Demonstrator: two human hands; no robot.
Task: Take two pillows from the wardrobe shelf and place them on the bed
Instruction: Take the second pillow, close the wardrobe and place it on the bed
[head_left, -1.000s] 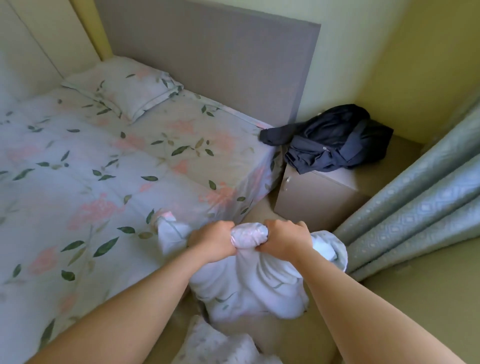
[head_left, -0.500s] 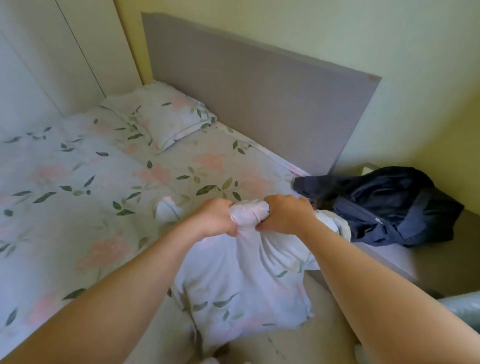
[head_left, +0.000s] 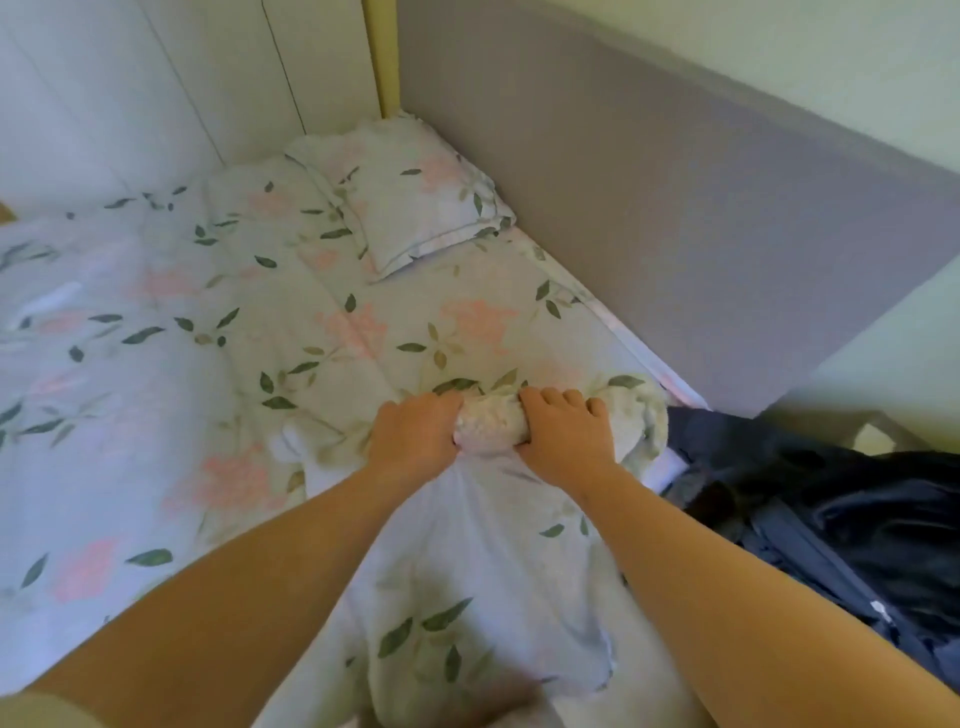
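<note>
A floral pillow (head_left: 467, 561) hangs from both my hands over the near right part of the bed (head_left: 156, 322). My left hand (head_left: 415, 436) and my right hand (head_left: 563, 436) are side by side, each shut on the bunched top edge of this pillow. Its upper end is over the mattress near the headboard; its lower end drops toward me. Another pillow (head_left: 410, 202) in the same floral fabric lies flat at the far corner of the bed, against the headboard.
A grey headboard (head_left: 649, 208) runs along the right of the bed. White wardrobe panels (head_left: 156, 88) stand behind the bed's far side. Dark clothing (head_left: 841, 525) is heaped on a bedside unit to the right of my right arm.
Both hands have carried the pillow up from beside the bed and forward over the mattress, toward the headboard. The view has swung left, away from the curtain and bedside unit.
</note>
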